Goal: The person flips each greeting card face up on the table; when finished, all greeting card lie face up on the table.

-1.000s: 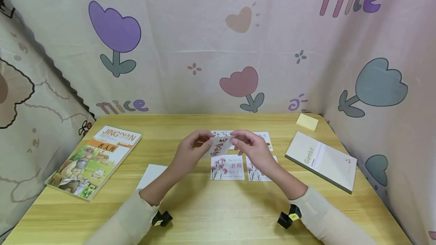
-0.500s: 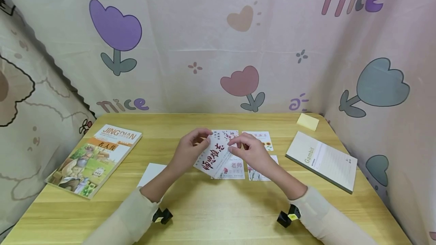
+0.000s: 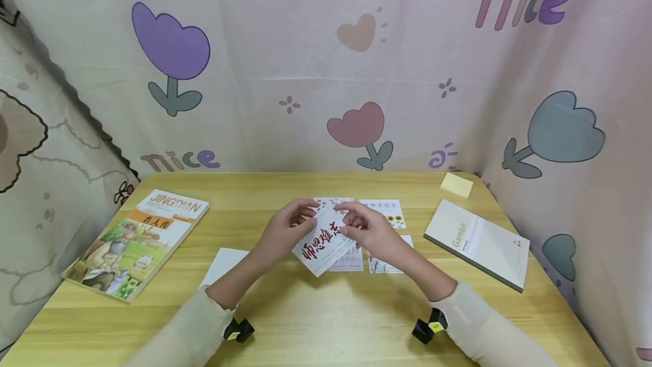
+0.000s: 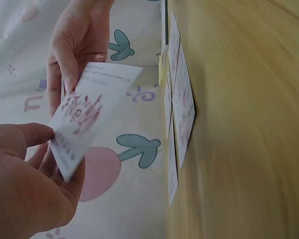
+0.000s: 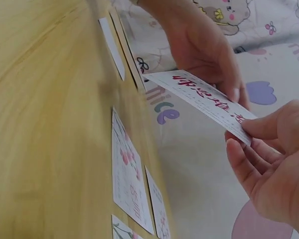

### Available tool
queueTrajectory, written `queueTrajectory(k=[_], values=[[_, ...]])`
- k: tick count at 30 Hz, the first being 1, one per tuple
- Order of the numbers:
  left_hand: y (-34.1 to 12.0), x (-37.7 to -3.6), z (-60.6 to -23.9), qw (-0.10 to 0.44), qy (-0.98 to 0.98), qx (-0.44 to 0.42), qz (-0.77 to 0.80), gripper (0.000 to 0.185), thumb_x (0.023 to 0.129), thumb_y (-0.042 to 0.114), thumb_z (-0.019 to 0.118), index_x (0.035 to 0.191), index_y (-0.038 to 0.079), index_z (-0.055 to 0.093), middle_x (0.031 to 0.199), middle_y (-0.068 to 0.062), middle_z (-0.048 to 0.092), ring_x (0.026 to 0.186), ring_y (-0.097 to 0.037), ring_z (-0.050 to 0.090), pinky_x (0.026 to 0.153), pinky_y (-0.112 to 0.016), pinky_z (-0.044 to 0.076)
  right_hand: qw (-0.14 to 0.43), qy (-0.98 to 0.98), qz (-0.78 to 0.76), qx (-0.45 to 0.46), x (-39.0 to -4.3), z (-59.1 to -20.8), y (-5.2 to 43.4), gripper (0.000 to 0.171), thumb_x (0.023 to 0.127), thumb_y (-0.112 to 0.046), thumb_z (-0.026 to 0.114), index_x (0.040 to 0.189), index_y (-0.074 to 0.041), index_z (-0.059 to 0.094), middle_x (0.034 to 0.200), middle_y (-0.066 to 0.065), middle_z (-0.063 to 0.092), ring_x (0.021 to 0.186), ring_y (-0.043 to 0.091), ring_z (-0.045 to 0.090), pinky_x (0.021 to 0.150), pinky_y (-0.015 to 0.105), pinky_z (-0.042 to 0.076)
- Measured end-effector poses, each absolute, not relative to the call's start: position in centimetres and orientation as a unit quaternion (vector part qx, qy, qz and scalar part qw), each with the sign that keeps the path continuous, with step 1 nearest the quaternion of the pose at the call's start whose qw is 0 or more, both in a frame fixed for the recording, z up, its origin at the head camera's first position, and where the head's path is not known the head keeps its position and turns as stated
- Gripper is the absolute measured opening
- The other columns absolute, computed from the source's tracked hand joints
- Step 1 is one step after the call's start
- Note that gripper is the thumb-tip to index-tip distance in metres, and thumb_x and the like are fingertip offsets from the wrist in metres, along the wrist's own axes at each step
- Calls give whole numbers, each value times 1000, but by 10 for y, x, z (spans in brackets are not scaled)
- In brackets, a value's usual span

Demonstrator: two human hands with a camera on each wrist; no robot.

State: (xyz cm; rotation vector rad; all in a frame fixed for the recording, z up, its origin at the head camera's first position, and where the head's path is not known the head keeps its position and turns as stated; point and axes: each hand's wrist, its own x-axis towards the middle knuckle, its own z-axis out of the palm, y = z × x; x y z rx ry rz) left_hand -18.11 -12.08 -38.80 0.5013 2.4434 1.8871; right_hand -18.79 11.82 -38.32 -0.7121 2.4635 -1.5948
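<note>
A white paper card with red brush lettering (image 3: pixel 324 240) is pinched at opposite edges by the left hand (image 3: pixel 283 232) and the right hand (image 3: pixel 370 231), above the flowered cards (image 3: pixel 385 212) on the wooden table (image 3: pixel 316 321). It is judged light and bendable (easily creased), best held by its margins.
</note>
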Motion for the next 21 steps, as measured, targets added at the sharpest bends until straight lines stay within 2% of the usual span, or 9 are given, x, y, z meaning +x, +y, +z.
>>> queueTrajectory(k=[3, 5, 11, 14, 17, 21], values=[[-125, -182, -388, 11, 777, 166, 607, 33, 97, 10, 64, 130, 9, 61, 111, -15, 67, 91, -26, 63, 75, -27, 55, 51, 801, -558, -212, -192, -383, 122, 42, 96, -7, 66, 137, -16, 58, 98, 10, 61, 79, 18, 61, 65, 39, 59], [-127, -183, -388, 15, 775, 166, 609, 33, 97, 9, 64, 130, 10, 61, 111, -15, 67, 90, -25, 63, 74, -25, 55, 37, 793, -575, -199, -194, -383, 124, 43, 96, -5, 66, 137, -13, 57, 98, 11, 59, 79, 17, 61, 64, 37, 59], [-135, -186, -386, 19, 779, 155, 608, 30, 99, 10, 62, 129, 10, 62, 111, -13, 67, 86, -24, 64, 74, -33, 58, 15, 777, -603, -180, -199, -385, 127, 47, 94, -4, 68, 139, -10, 56, 95, 13, 59, 77, 18, 62, 65, 38, 60], [-140, -188, -386, 17, 779, 149, 609, 28, 99, 10, 61, 127, 10, 63, 112, -13, 67, 87, -26, 65, 78, -38, 59, 33, 783, -594, -183, -201, -385, 128, 51, 94, -7, 69, 142, -14, 54, 96, 11, 61, 82, 20, 64, 70, 37, 59], [-145, -191, -387, 15, 780, 144, 609, 25, 99, 10, 62, 124, 11, 65, 111, -13, 67, 89, -27, 63, 78, -33, 58, 54, 792, -577, -192, -204, -385, 126, 54, 94, -11, 69, 145, -19, 51, 102, 9, 62, 88, 20, 66, 77, 35, 57], [-149, -193, -390, 29, 788, 143, 598, 25, 100, 14, 62, 124, 13, 66, 109, -11, 67, 90, -26, 62, 78, -29, 57, 66, 791, -573, -204, -209, -384, 123, 54, 96, -11, 67, 146, -20, 49, 112, 10, 60, 90, 22, 69, 80, 45, 59]])
